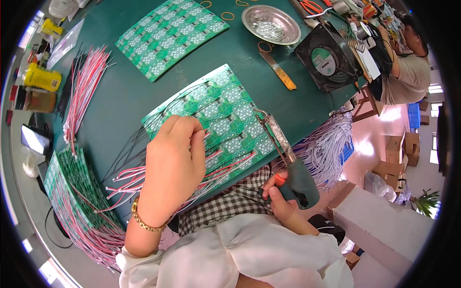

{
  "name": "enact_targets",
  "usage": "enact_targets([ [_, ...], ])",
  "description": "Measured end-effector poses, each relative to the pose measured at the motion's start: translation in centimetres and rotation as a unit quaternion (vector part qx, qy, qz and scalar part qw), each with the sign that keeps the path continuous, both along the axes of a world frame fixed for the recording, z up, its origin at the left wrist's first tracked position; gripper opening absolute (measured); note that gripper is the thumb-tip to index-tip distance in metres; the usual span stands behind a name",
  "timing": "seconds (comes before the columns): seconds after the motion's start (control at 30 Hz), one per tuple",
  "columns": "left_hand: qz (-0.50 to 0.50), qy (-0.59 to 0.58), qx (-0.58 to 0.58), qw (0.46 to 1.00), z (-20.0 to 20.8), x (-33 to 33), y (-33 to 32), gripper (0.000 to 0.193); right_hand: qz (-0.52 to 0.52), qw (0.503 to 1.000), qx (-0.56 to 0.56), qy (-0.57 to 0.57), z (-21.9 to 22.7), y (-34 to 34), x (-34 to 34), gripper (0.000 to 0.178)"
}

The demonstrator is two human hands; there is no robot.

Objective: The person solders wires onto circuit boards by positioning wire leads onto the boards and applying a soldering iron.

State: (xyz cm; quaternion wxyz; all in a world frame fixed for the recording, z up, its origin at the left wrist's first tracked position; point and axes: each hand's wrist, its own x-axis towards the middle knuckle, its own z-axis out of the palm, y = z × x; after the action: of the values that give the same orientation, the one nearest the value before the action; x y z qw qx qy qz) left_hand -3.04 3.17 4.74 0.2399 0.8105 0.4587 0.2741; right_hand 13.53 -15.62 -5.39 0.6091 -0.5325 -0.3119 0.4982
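Note:
On the green table before me lies a panel of green circuit boards (235, 115), with thin black wires across its surface and red and white wires (230, 165) along its near side. Over its left part is my left hand (175, 153), its thumb and fingers pinched together on a wire (207, 135) whose reddish end shows at the fingertips. My right hand (282, 204) grips a soldering gun (303, 180) with a dark green body and a red trigger. The gun's metal tip points up and away, by the panel's right edge. Some of my left fingers are hidden.
A second board panel (173, 33) lies farther back, near a metal dish (271, 25) of solder bits. A black fan (329, 56) stands right. Wire bundles (87, 89) and stacked wired boards (79, 187) are at left. Another person (408, 72) sits at far right.

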Motion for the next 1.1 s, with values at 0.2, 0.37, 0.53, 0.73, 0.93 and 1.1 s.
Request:
enact_targets([
  [0.2, -0.034, -0.017, -0.070, 0.997, -2.3, 2.6, 1.2, 0.009, -0.015, 1.000, 0.005, 0.016, 0.2, 0.8, 0.5, 0.032],
  [0.37, -0.016, -0.023, -0.136, 0.990, -3.7, 4.6, 1.6, 0.007, -0.006, 0.999, -0.044, 0.019, 1.1, 1.9, 1.3, 0.018],
  [0.53, 0.004, -0.002, -0.088, 0.996, -4.8, 5.0, 1.8, 0.010, 0.023, 0.998, -0.048, -0.030, 0.7, 1.7, 2.4, 0.037],
  [0.73, 0.009, -0.007, -0.094, 0.995, -5.0, 5.1, 2.1, 0.012, 0.102, 0.991, -0.038, -0.074, 3.9, 2.9, 4.6, 0.040],
  [0.93, 0.011, 0.002, -0.115, 0.993, -5.0, 4.8, 2.4, 0.012, 0.150, 0.819, -0.538, 0.131, 7.8, 6.1, 5.6, 0.026],
  [1.1, 0.024, -0.005, -0.135, 0.991, -4.8, 5.1, 2.5, 0.015, 0.237, 0.889, -0.247, -0.305, 3.5, 0.8, 5.5, 0.022],
])
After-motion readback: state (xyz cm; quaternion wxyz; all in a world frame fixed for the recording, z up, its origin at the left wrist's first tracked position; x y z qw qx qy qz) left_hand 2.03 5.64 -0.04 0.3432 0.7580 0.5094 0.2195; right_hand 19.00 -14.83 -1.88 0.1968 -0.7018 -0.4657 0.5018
